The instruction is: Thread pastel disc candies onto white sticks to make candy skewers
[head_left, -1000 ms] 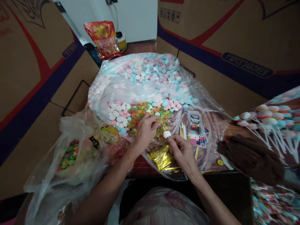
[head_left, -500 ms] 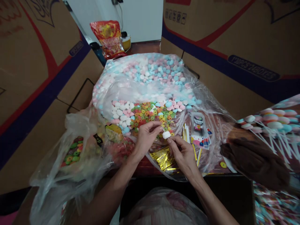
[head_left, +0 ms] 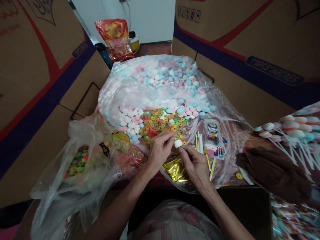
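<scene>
My right hand (head_left: 195, 163) pinches a stick topped by a white marshmallow (head_left: 178, 143). My left hand (head_left: 160, 150) is closed in a pinch right beside that marshmallow, fingertips touching it; what it grips is too small to name. Both hands hover over gold twist ties (head_left: 175, 170) and the near edge of a heap of colourful ring candies (head_left: 160, 123). Behind lies a big clear bag of pink, blue and white marshmallows (head_left: 165, 80).
Cardboard boxes (head_left: 37, 76) wall both sides. A clear bag of ring candies (head_left: 77, 163) sits left. White sticks (head_left: 199, 140) and a card packet (head_left: 212, 133) lie right. Finished marshmallow skewers (head_left: 287, 130) and a brown cloth (head_left: 272, 170) are at far right.
My left hand has drawn back from the ring candies to the marshmallow on the stick. The right hand has barely shifted. The view moved slightly.
</scene>
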`<state>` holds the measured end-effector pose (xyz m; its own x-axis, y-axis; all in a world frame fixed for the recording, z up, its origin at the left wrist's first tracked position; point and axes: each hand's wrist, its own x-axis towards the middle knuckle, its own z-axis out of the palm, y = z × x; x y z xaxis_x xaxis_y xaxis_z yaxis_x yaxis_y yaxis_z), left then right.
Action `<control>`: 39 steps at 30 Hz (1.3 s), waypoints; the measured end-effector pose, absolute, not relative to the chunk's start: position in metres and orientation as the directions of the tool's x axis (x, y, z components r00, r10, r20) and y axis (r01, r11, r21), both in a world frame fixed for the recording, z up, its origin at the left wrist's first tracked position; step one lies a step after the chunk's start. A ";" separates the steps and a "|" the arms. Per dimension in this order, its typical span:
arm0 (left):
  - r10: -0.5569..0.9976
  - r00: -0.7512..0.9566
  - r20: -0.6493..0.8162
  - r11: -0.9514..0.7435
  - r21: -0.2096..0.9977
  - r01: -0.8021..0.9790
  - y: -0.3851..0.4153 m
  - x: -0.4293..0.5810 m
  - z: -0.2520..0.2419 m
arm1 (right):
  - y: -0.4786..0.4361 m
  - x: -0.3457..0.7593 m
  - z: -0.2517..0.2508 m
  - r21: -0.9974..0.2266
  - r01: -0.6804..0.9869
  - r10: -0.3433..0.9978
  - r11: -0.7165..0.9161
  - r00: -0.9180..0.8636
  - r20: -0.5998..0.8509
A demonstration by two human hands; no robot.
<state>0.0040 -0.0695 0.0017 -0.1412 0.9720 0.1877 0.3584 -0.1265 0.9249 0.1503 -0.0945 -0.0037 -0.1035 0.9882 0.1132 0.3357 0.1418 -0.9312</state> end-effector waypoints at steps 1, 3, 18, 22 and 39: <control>0.971 -0.117 0.210 -0.150 0.910 0.386 -0.070 0.004 0.002 | -0.095 0.151 -0.004 -0.935 0.331 0.990 0.129 -0.101 0.101; 0.970 -0.124 0.209 -0.146 0.911 0.386 -0.071 0.005 0.000 | -0.095 0.151 -0.004 -0.939 0.325 0.992 0.109 -0.095 0.083; 0.983 -0.150 0.110 -0.073 0.970 0.233 -0.072 -0.001 -0.003 | -0.092 0.146 -0.003 -0.924 0.360 0.990 0.128 -0.106 0.096; 0.985 -0.115 0.129 -0.100 0.969 0.228 -0.073 0.000 -0.002 | -0.092 0.145 -0.002 -0.934 0.336 0.991 0.121 -0.091 0.096; 0.976 -0.211 -0.063 0.038 0.992 -0.117 -0.072 -0.001 -0.003 | -0.095 0.143 -0.008 -0.956 0.284 0.987 0.077 -0.158 0.033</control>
